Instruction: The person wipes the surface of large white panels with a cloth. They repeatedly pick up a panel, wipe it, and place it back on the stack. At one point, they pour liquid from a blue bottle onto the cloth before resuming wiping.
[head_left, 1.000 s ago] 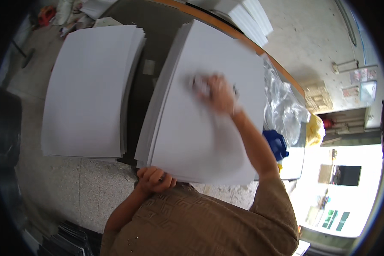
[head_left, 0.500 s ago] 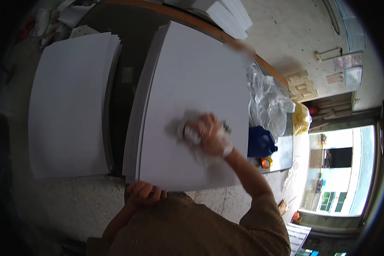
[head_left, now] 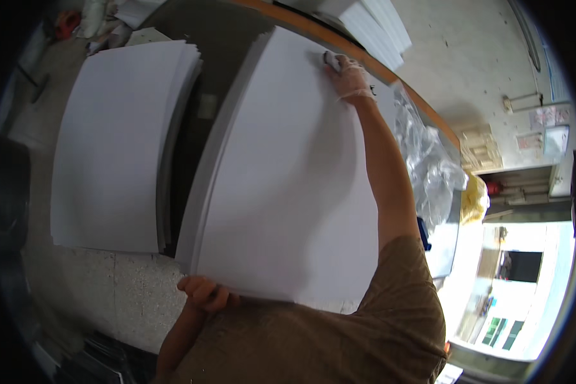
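A tall stack of large white sheets lies in front of me. My left hand has its fingers curled over the near left edge of these sheets. Stretched out to the far right corner, my right hand, in a thin clear glove, presses a small white cloth-like wad with dark patches on the top sheet. Much of the wad is covered by the fingers, so its exact kind is unclear. The right forearm crosses the stack's right edge.
Another stack of white sheets lies to the left, across a dark gap. Crumpled clear plastic, a yellow bag and a partly hidden blue jug are on the right. White foam-like slabs stand beyond the table's brown edge.
My right hand has swept the wad from the middle of the top sheet to its far right corner. The left hand still grips the near edge. My arm now hides most of the blue jug.
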### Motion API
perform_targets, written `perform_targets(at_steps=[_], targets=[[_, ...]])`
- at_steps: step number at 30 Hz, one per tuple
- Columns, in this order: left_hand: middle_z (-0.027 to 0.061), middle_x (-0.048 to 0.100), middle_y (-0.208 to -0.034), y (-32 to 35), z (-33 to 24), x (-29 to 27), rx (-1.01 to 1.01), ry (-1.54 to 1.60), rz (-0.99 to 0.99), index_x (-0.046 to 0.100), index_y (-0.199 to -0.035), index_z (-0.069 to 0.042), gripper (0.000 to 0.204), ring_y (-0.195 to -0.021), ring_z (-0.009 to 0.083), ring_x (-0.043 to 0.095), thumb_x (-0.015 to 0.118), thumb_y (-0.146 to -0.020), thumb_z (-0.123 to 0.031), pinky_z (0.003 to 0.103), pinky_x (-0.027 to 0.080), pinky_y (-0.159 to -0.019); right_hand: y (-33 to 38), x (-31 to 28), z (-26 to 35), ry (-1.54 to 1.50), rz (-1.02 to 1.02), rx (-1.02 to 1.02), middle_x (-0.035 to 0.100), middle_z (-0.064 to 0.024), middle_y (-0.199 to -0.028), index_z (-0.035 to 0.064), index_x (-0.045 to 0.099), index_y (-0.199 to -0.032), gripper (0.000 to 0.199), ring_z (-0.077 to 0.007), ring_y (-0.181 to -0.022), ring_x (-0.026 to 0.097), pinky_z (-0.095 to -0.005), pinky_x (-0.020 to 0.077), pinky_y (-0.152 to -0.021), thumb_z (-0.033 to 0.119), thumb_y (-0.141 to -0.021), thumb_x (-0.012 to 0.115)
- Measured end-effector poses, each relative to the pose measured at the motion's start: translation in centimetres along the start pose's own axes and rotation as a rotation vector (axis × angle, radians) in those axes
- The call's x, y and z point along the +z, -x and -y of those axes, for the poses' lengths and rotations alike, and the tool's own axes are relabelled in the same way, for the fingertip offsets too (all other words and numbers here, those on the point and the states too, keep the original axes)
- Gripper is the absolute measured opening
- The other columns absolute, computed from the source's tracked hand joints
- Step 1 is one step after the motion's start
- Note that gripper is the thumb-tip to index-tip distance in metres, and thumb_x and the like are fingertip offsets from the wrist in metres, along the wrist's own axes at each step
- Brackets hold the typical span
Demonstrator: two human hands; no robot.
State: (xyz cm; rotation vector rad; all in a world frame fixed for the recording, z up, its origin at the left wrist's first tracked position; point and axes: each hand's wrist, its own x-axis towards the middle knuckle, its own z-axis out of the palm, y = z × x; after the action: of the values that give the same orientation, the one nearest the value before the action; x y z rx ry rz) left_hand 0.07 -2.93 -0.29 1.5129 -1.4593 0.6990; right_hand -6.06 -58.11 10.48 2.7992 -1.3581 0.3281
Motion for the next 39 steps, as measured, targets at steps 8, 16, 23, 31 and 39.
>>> perform_targets(at_steps=[8,16,23,31,39], targets=[[0.001,0.043,-0.098,-0.7,0.6,1.1,0.083,0.028,-0.021,0.044,-0.093,-0.024,0.024,-0.091,0.0167,0.042,0.046,-0.094,-0.047,0.037,0.031,-0.084,39.1,-9.6,6.4,-0.131,0.186,-0.434,0.059,-0.012,-0.114,0.015,0.058,-0.12,0.057,-0.0328,-0.105,0.057,-0.0521,0.047,-0.087,0.041,-0.075,0.081],[0.0008,0.041,-0.096,0.4,1.1,1.8,0.121,0.02,-0.096,0.042,-0.092,-0.023,0.027,-0.09,0.0158,0.041,0.043,-0.095,-0.05,0.037,0.031,-0.085,39.4,-9.6,5.1,-0.14,0.207,-0.368,0.059,-0.0118,-0.112,0.0173,0.059,-0.115,0.047,-0.0333,-0.1,0.058,-0.0452,0.0493,-0.078,0.035,-0.077,0.079],[0.0008,0.039,-0.096,0.1,0.5,-0.2,0.057,-0.058,0.003,0.04,-0.092,-0.025,0.027,-0.092,0.0165,0.039,0.041,-0.094,-0.052,0.037,0.031,-0.085,10.9,-2.7,-6.7,0.423,0.061,-0.575,0.053,-0.0172,-0.131,0.023,0.059,-0.131,0.035,-0.0367,-0.115,0.053,-0.047,0.0446,-0.097,0.032,-0.097,0.054],[0.0021,0.039,-0.096,0.2,0.2,0.0,0.021,-0.098,0.026,0.038,-0.092,-0.024,0.026,-0.092,0.0185,0.038,0.039,-0.095,-0.049,0.037,0.031,-0.082,-1.9,-0.7,-11.1,0.097,-0.044,0.021,0.062,-0.02,-0.123,0.0142,0.054,-0.134,0.058,-0.0361,-0.118,0.057,-0.0441,0.0427,-0.101,0.055,-0.094,0.051],[0.004,0.041,-0.097,-0.9,0.6,0.8,0.084,-0.041,0.019,0.041,-0.091,-0.019,0.031,-0.089,0.0196,0.041,0.04,-0.097,-0.049,0.037,0.033,-0.078,29.7,-6.9,-4.9,0.107,0.014,-0.324,0.061,-0.0152,-0.121,0.0107,0.063,-0.12,0.045,-0.0349,-0.108,0.058,-0.0521,0.0426,-0.099,0.044,-0.09,0.065]])
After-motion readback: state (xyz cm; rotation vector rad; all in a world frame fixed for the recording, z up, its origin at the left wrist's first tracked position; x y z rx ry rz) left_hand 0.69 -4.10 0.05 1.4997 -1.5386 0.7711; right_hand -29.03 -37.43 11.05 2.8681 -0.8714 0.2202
